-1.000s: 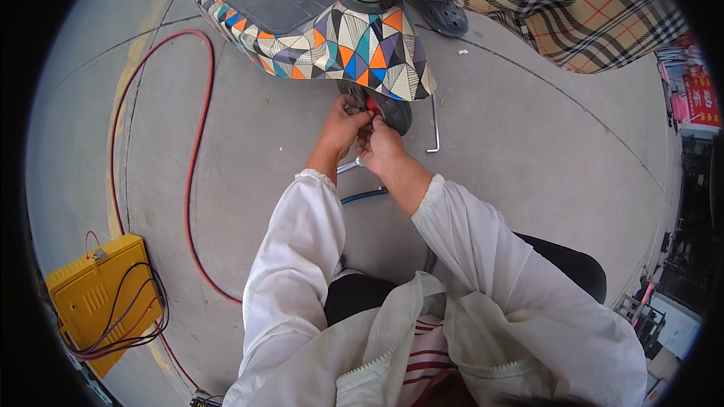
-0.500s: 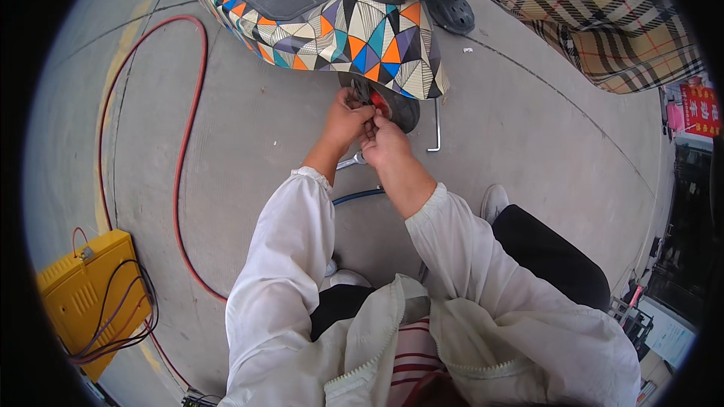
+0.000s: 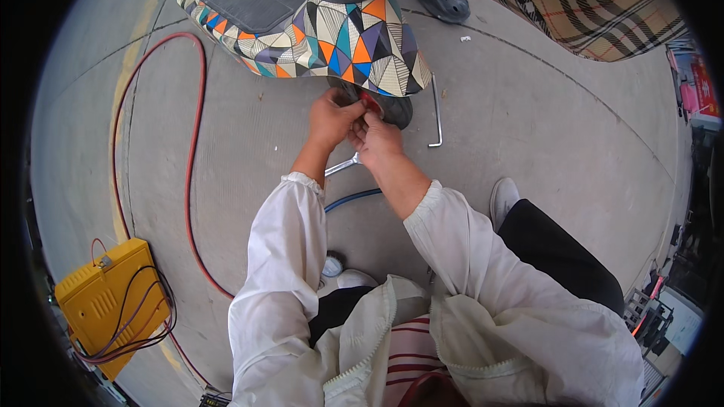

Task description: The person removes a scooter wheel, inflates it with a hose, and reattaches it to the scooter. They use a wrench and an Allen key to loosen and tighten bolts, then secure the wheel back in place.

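Note:
My left hand (image 3: 334, 117) and my right hand (image 3: 377, 136) are close together, fingers curled at the small wheel (image 3: 396, 117) under a scooter body (image 3: 366, 49) patterned in colorful triangles. Their fingertips pinch at something by the wheel's red hub (image 3: 370, 99); I cannot make out what. Just below my hands a silver wrench (image 3: 338, 166) lies on the concrete, with a blue hose (image 3: 351, 196) under it. An L-shaped metal bar (image 3: 437, 113) lies right of the wheel.
A red hose (image 3: 196, 143) loops at the left beside a yellow metal box (image 3: 105, 294) with cables. At upper right are a grey clog (image 3: 445, 4) and checked fabric (image 3: 573, 11). A round gauge-like object (image 3: 332, 264) lies near my feet. Assorted items line the right edge.
Both my hands stay at the wheel, fingers slightly shifted. My head's view has swayed a little. The checked fabric and clog at upper right have shifted.

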The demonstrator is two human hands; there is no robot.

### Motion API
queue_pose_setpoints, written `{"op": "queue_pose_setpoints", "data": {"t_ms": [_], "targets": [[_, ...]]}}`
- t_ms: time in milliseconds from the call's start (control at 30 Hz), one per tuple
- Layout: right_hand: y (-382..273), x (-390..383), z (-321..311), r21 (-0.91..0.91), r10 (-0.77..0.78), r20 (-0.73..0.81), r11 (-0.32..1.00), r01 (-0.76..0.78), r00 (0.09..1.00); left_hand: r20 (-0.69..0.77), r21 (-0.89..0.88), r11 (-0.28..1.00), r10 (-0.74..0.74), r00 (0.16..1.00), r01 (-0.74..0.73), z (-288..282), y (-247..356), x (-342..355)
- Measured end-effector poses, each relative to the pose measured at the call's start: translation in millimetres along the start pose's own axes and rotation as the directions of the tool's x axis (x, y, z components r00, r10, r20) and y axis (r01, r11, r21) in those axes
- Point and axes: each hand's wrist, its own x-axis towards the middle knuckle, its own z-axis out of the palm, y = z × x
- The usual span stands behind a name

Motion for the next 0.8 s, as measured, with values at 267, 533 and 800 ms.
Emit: {"op": "queue_pose_setpoints", "data": {"t_ms": [267, 533, 800], "targets": [[-10.1, 0.5, -14.9, -0.030, 0.039, 0.147, 0.999, -0.035, 0.988, 0.085, -0.230, 0.973, -0.008, 0.996, 0.028, -5.1, -11.1, 4.1], [-3.8, 2.6, -2.4, 0.096, 0.041, 0.037, 0.994, -0.044, 0.998, 0.138, -0.347, 0.935, -0.023, 0.990, 0.070, -3.0, -9.1, 2.7], [4.9, 12.4, -4.0, 0.294, 0.107, 0.080, 0.948, -0.126, 0.991, 0.155, -0.357, 0.931, -0.024, 0.988, 0.079, -5.0, -12.2, 5.3]]}}
